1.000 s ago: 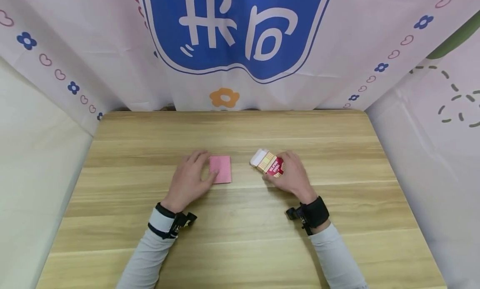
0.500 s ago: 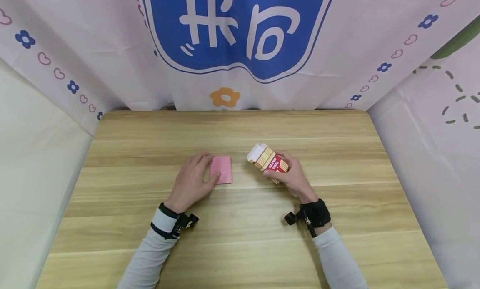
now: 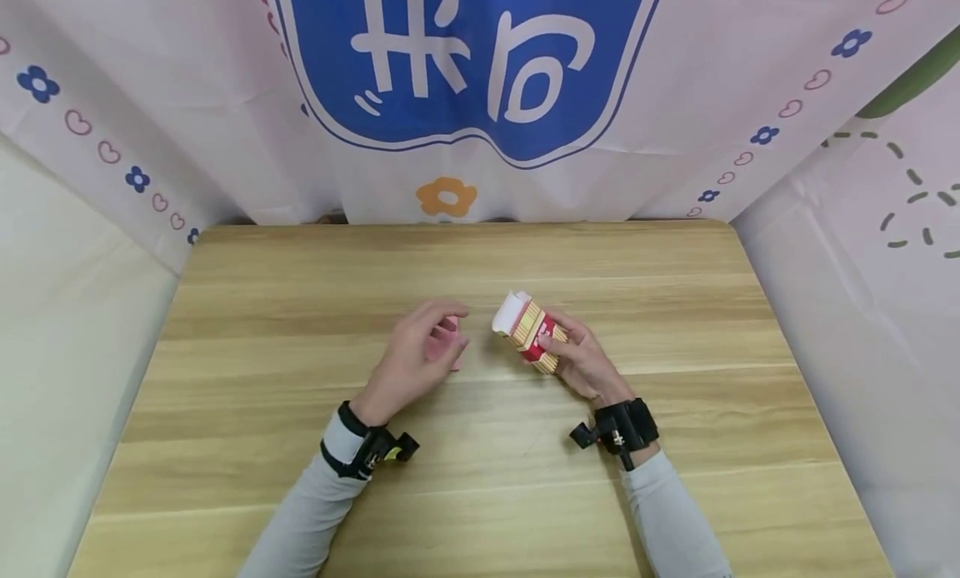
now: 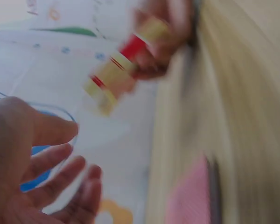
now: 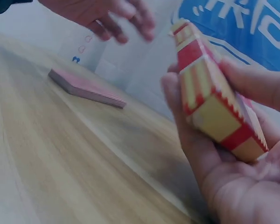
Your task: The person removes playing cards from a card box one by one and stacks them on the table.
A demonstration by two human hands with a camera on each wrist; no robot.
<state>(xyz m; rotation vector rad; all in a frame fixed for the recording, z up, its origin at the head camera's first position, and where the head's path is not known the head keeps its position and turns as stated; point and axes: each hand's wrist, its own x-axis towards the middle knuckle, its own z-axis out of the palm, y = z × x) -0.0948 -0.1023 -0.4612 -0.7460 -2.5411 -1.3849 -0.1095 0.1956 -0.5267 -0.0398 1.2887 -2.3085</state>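
Observation:
My right hand (image 3: 587, 366) grips a red and yellow striped card box (image 3: 529, 332) between thumb and fingers. It is lifted and tilted, with its white flap end (image 3: 510, 311) pointing up and left toward the left hand. A pink-backed deck of playing cards (image 5: 86, 88) lies flat on the table in a squared stack. Over that deck my left hand (image 3: 405, 361) hovers, partly covering it in the head view. In the right wrist view a gap shows between its spread fingers and the cards. The left wrist view is blurred, but nothing is between those fingers.
Both hands are over a wood-grain table (image 3: 480, 495). A white cloth with a blue emblem (image 3: 472, 70) hangs behind its far edge. Pale fabric walls (image 3: 75, 328) stand at the left and right sides.
My right hand has raised the card box off the table and turned it more upright. The left hand has lifted from the deck and shifted right over it.

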